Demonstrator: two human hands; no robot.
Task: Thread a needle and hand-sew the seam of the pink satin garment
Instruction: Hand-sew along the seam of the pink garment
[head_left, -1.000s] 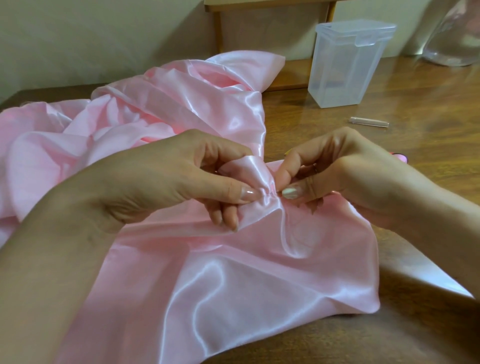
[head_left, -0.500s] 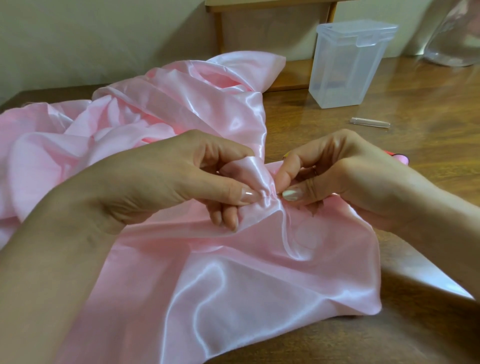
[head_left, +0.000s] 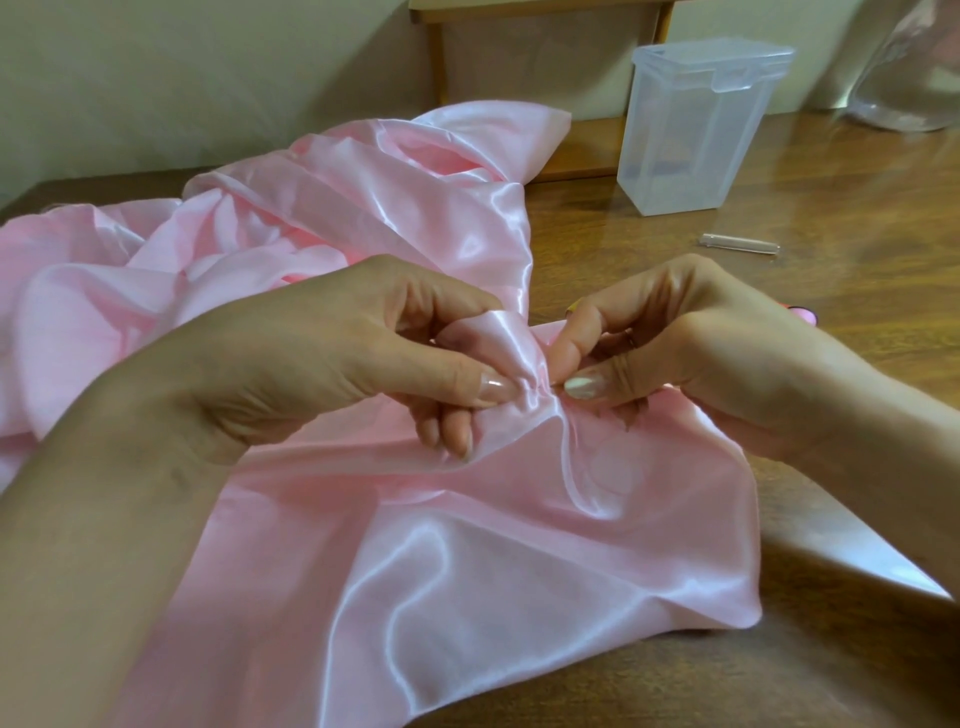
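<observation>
The pink satin garment (head_left: 467, 571) lies crumpled over the table's (head_left: 831, 322) left half, reaching its front edge. The left hand (head_left: 332, 364) pinches a gathered fold of it; the right hand (head_left: 691, 353) pinches the same fold just beside. Toward the back edge stands 1 clear plastic box (head_left: 691, 130), with a small clear tube (head_left: 740, 244) near it.

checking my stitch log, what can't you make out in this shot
Head view:
- Needle and thread: none visible; the pinching left hand and right hand and satin folds hide the spot.
- Pink object: mostly behind right hand.
- Clear vessel: cut by top-right edge.
</observation>
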